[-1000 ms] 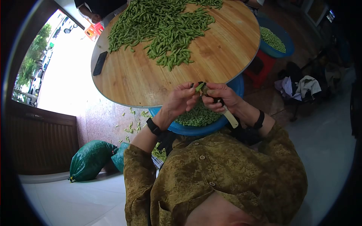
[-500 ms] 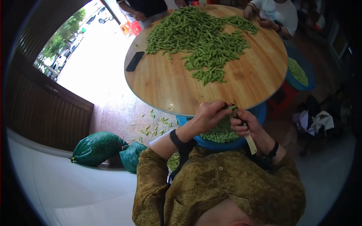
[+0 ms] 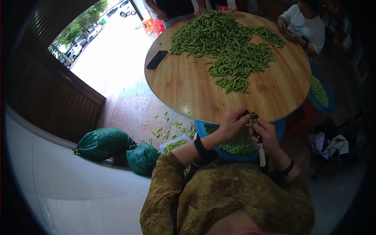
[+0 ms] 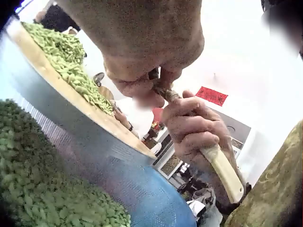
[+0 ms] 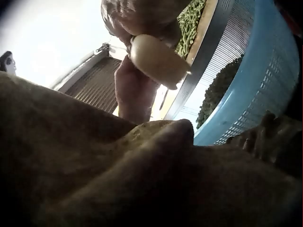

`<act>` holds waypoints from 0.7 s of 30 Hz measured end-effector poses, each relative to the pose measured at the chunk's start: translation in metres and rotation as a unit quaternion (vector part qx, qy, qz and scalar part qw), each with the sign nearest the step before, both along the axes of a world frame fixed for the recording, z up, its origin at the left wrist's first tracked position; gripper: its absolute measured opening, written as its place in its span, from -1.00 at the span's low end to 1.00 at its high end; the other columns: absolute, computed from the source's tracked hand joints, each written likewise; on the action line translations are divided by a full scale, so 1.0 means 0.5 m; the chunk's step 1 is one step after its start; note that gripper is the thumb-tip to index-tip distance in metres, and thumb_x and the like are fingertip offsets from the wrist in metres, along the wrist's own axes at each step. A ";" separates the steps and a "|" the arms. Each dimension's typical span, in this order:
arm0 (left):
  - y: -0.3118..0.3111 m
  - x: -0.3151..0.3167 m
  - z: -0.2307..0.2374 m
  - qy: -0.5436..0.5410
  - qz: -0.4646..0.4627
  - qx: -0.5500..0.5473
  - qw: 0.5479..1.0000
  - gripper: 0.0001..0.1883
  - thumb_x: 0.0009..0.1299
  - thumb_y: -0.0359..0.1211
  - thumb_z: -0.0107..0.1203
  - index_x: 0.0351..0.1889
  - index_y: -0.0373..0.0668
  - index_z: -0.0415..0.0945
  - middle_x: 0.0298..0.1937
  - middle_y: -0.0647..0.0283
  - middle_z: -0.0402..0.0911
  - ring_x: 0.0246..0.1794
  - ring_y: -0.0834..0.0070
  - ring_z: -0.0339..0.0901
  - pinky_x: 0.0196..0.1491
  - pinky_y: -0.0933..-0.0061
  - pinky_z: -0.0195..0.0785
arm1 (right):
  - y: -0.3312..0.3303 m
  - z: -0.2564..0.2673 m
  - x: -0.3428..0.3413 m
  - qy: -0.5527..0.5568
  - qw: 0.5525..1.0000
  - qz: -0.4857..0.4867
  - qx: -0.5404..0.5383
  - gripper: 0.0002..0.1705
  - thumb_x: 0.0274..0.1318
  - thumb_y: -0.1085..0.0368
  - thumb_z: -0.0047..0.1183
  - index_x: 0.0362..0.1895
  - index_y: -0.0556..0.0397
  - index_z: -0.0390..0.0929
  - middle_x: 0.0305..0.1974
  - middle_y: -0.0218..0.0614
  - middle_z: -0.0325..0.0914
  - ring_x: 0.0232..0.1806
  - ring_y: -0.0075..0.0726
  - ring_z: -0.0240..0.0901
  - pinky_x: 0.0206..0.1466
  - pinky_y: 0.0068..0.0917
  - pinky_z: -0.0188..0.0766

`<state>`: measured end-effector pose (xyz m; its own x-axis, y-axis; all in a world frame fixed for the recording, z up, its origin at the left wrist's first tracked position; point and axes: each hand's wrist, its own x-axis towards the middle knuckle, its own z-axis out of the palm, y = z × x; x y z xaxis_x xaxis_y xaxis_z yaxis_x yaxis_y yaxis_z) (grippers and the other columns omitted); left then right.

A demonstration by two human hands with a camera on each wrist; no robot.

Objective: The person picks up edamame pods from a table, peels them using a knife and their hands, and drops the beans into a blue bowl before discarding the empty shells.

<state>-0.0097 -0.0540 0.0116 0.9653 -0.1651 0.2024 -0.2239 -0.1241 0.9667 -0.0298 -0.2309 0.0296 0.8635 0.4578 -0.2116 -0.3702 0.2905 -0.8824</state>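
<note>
My left hand (image 3: 232, 124) pinches a small green bean pod (image 3: 253, 116) between thumb and fingers, just beyond the near edge of the round wooden table (image 3: 184, 92). My right hand (image 3: 267, 135) meets it there, its fingers curled round a tool with a cream handle (image 4: 223, 172); the tool's working end is hidden among the fingers. Directly below both hands is a blue plastic basket (image 5: 265, 90) holding shelled green beans (image 3: 237, 148). A large heap of green pods (image 3: 219, 39) covers the far part of the tabletop.
A black phone (image 3: 157, 60) lies at the table's left. Green sacks (image 3: 103, 145) and a white tray of pods (image 3: 174, 144) stand on the floor, where loose pods (image 3: 158, 132) lie scattered. Another person (image 3: 301, 27) sits at the far right, near a second blue basin (image 3: 333, 92).
The head view has shifted, so table and hands appear farther right and lower, and the person at the far right has come into view. Both hands stay together at the pod and tool.
</note>
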 end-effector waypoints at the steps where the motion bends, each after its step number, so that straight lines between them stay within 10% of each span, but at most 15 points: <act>1: -0.005 -0.005 -0.004 0.040 -0.017 -0.073 0.996 -0.84 0.37 -0.36 0.06 -0.24 -0.29 0.49 -0.49 0.38 0.52 -0.53 0.72 0.42 -0.49 0.63 0.27 | 0.001 -0.003 -0.002 -0.001 1.000 0.001 0.001 -0.81 0.29 0.30 -0.11 -0.07 0.05 0.44 -0.48 -0.41 0.42 -0.67 -0.65 0.22 -0.74 -0.70 0.09; 15: -0.024 0.011 -0.090 0.140 -0.058 -0.130 0.980 -0.81 0.27 -0.48 -0.20 -0.32 -0.24 0.47 -0.51 0.38 0.45 -0.52 0.67 0.37 -0.50 0.62 0.23 | -0.016 -0.060 0.001 -0.391 0.884 -0.033 -0.255 -0.76 0.22 0.32 -0.01 -0.09 0.20 0.48 -0.47 -0.35 0.45 -0.52 -0.57 0.34 -0.48 -0.59 0.27; 18: -0.014 0.002 -0.042 0.240 -0.148 -0.126 0.951 -0.74 0.23 -0.54 -0.17 -0.17 -0.27 0.49 -0.34 0.32 0.55 -0.37 0.64 0.47 -0.37 0.61 0.33 | -0.054 -0.016 0.022 -0.027 0.987 0.083 -0.137 -0.75 0.26 0.30 -0.05 -0.03 0.12 0.47 -0.45 -0.38 0.44 -0.59 -0.63 0.26 -0.61 -0.66 0.20; 21: -0.002 -0.012 -0.060 0.185 -0.221 -0.057 0.956 -0.59 0.16 -0.63 -0.13 0.00 -0.28 0.43 -0.17 0.24 0.59 -0.19 0.57 0.51 -0.22 0.57 0.39 | -0.072 -0.013 0.028 0.048 0.999 0.020 0.019 -0.62 0.29 0.34 -0.15 0.18 0.08 0.36 -0.46 -0.42 0.38 -0.68 -0.70 0.15 -0.73 -0.75 0.08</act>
